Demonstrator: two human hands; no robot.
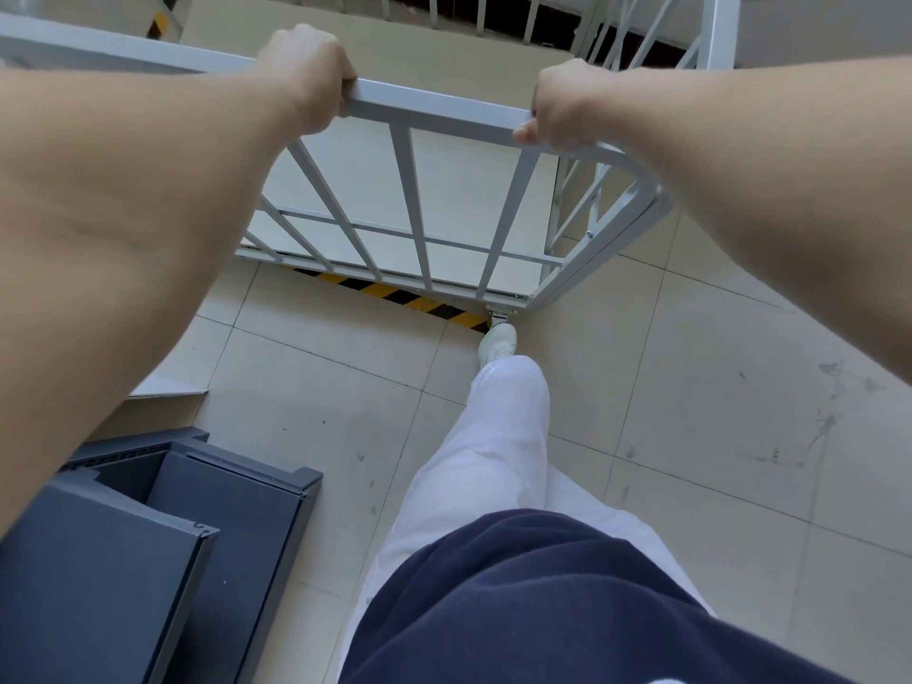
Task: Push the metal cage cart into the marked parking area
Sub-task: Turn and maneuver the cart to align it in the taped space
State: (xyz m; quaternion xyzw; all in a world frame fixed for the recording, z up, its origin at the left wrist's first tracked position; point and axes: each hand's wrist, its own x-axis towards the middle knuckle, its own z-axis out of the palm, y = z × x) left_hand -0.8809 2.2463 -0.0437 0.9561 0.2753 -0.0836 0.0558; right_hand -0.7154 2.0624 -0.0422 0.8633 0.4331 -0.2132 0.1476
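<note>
The metal cage cart point(409, 190) is light grey, with vertical bars and a pale floor panel, and fills the upper middle of the head view. My left hand point(306, 76) is closed over its top rail on the left. My right hand point(557, 106) grips the same rail near the cart's rounded right corner. A yellow-and-black striped floor marking point(395, 293) runs under the cart's near bottom edge. One caster point(498, 318) shows at the near right corner, and my white shoe point(498, 340) is right behind it.
A dark grey metal cabinet point(148, 550) stands close at the lower left. More grey cage bars point(641, 37) rise at the upper right. Another striped post point(163, 17) shows at the top left. Beige floor tiles point(715, 387) stretch to the right.
</note>
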